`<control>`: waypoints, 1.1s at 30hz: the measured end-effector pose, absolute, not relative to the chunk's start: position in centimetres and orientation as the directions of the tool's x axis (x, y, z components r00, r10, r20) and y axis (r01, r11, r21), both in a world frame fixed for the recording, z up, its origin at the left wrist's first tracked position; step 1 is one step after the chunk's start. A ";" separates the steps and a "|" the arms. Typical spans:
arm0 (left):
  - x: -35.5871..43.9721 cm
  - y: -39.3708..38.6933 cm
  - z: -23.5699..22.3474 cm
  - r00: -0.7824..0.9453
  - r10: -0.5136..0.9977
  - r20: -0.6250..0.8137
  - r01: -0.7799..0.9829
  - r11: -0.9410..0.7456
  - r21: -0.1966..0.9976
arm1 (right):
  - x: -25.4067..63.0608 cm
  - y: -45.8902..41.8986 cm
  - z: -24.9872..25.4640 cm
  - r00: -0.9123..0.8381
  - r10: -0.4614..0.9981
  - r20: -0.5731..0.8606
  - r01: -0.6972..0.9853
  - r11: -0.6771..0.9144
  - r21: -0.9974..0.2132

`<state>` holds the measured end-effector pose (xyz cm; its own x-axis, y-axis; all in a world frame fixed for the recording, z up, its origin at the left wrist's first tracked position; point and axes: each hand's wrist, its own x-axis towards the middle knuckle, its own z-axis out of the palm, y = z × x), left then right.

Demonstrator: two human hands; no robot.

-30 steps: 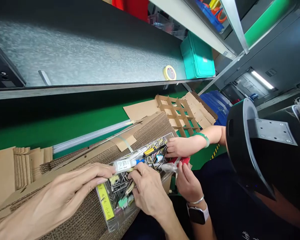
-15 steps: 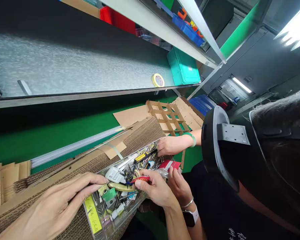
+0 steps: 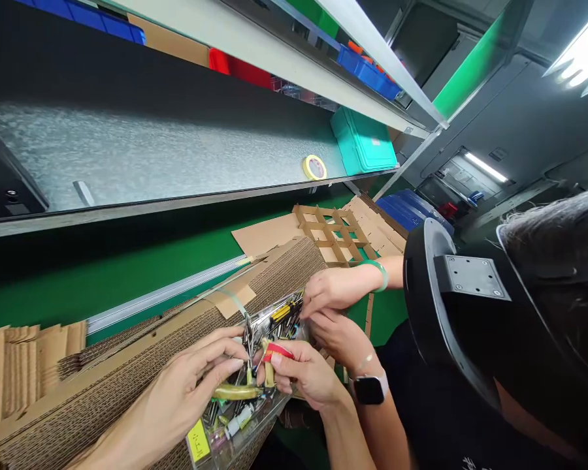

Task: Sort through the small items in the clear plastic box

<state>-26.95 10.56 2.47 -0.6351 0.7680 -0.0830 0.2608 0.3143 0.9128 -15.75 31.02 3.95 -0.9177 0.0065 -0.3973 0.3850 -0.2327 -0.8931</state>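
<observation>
A clear plastic box (image 3: 274,418) full of small tools leans on the stacked cardboard, a yellow label (image 3: 198,440) on its near end. My left hand (image 3: 196,375) reaches over its left side, fingertips closed about thin metal rods (image 3: 247,333) that stick up. Between the thumb and fingers of my right hand (image 3: 308,372) is a small red packet (image 3: 277,352). Yellowish tool handles (image 3: 236,391) lie below and between my hands. Another person's hands (image 3: 330,287) work at the box's far end; what they hold is hidden.
Stacked corrugated cardboard (image 3: 142,391) runs beneath the box. Behind it, a shelf (image 3: 176,156) holds yellow tape (image 3: 314,168) and a teal case (image 3: 365,143). Cardboard dividers (image 3: 333,228) lie beyond. The other person's headgear (image 3: 436,294) is close on the right.
My left hand has moved right, from the box's edge to the metal rods. My right hand keeps the red packet. The other person's lower hand has moved up, and its red-and-white packet is out of sight.
</observation>
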 end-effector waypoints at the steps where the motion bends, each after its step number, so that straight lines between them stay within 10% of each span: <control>1: -27.0 10.5 2.4 -0.640 0.761 -0.110 0.218 0.317 0.923 | -15.7 31.0 4.0 -0.917 -0.020 -0.399 0.389 -0.265 -0.882; 10: -26.5 10.6 3.0 -0.614 0.767 -0.184 0.028 0.254 0.967 | -14.9 30.8 3.7 -0.944 -0.067 -0.323 0.330 -0.183 -0.926; 19: -26.6 9.6 1.7 -0.612 0.760 0.218 0.559 0.221 0.799 | -13.2 31.0 6.3 -0.972 -0.127 -0.197 0.133 0.394 -0.910; 26: -25.3 8.4 1.0 -0.454 0.745 0.489 0.793 0.088 0.602 | -14.3 29.3 5.1 -0.849 0.219 -0.481 0.522 0.206 -0.828; 33: -24.9 6.2 -1.0 -0.171 0.841 0.513 0.957 0.018 0.290 | -15.0 28.9 2.6 -0.863 0.230 -0.450 0.438 -0.106 -0.893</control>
<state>-24.90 6.21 -0.97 -0.1710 0.8413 0.5129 0.9568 0.0175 0.2902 -14.97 28.88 2.61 -0.8627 0.2301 -0.4503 0.4378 -0.1059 -0.8928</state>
